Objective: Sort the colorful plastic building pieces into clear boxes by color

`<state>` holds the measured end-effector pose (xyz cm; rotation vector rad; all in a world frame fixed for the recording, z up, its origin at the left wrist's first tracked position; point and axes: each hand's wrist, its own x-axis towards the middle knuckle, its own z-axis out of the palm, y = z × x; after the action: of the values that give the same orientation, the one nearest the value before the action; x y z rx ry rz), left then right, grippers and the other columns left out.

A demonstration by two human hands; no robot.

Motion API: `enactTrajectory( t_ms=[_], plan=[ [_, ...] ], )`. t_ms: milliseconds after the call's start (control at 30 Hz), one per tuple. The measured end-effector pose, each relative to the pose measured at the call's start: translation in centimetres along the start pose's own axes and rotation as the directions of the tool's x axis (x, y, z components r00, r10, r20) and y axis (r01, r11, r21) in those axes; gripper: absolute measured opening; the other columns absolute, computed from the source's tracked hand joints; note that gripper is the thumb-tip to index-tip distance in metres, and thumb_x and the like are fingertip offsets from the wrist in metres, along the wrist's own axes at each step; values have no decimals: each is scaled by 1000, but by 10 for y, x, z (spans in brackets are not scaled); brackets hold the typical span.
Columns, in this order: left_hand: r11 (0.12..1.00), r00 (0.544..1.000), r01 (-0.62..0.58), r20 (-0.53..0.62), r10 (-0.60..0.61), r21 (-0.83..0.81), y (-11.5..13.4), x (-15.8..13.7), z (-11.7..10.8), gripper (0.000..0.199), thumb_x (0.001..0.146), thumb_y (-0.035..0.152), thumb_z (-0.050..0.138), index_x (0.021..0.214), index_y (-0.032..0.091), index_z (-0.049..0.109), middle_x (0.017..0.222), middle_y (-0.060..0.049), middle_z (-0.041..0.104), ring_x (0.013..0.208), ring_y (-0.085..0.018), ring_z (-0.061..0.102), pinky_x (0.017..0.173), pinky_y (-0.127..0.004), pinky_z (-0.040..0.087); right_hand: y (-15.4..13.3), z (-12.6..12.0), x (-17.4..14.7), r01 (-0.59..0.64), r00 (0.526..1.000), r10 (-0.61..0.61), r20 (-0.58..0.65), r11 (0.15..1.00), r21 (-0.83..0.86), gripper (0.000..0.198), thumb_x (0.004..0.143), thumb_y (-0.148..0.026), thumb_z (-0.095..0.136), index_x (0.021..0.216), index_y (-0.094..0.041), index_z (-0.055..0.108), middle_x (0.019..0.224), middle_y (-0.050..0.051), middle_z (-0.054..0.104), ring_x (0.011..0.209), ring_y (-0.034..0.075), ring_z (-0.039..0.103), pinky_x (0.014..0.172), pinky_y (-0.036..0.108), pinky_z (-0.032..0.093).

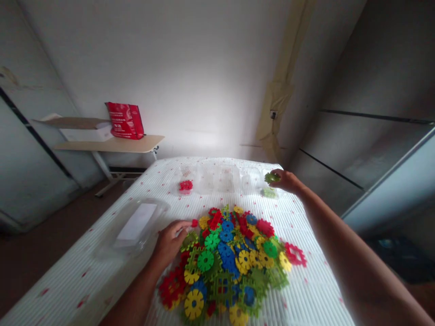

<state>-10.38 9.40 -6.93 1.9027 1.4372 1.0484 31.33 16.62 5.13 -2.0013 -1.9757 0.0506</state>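
A heap of plastic building pieces (pixel 244 259) in red, yellow, blue and green, some notched discs and some square frames, lies on the bed in front of me. At its left edge my left hand (pixel 172 236) pinches a small red piece (pixel 194 223) between thumb and fingertips. My right hand (pixel 284 179) reaches far forward and grips a green building piece (pixel 271 177) above the right end of a row of clear plastic containers (pixel 219 179). Below it, green pieces (pixel 269 193) sit in a container. Red pieces (pixel 186 185) lie in the leftmost container.
A clear plastic lid or tray (pixel 102 242) with a white paper (pixel 137 222) lies left of the heap. The white striped cloth (pixel 84 271) covers the bed. Behind left, a small table (pixel 136 144) holds a red bag (pixel 125 121) and a box (pixel 86 133). Cabinets (pixel 367 104) stand at right.
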Motion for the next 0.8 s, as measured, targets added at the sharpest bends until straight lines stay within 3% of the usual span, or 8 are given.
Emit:
enactTrajectory(
  t_ms=[133,367,667,800],
  plan=[
    [1000,1000,-2,-2,2,19,-5,1,1,27,77,32,45,88,19,66,91,-5,69,86,-18,63,80,-31,50,29,9,25,-139,988,149,44,975,-172,52,66,-38,63,113,-17,54,97,7,65,86,18,59,68,23,43],
    [1000,1000,-12,-5,12,29,-10,0,3,26,77,32,46,89,20,66,94,-4,68,89,-18,62,83,-32,48,27,30,47,-149,973,192,125,944,-295,49,63,-35,64,110,-22,58,100,6,64,88,20,59,64,25,43],
    [999,999,-33,10,33,36,0,0,-1,24,77,31,47,86,20,66,94,-5,68,91,-19,61,84,-33,47,13,37,54,-75,975,144,169,930,-361,62,58,-26,69,117,-19,54,114,13,58,97,26,57,68,30,45],
    [999,999,-41,-15,42,33,-2,0,1,23,77,29,46,87,20,66,94,-5,68,91,-18,61,84,-32,47,9,21,52,-26,991,71,115,933,-358,47,64,-21,64,111,-17,58,110,12,60,96,23,57,73,28,44]
  ],
)
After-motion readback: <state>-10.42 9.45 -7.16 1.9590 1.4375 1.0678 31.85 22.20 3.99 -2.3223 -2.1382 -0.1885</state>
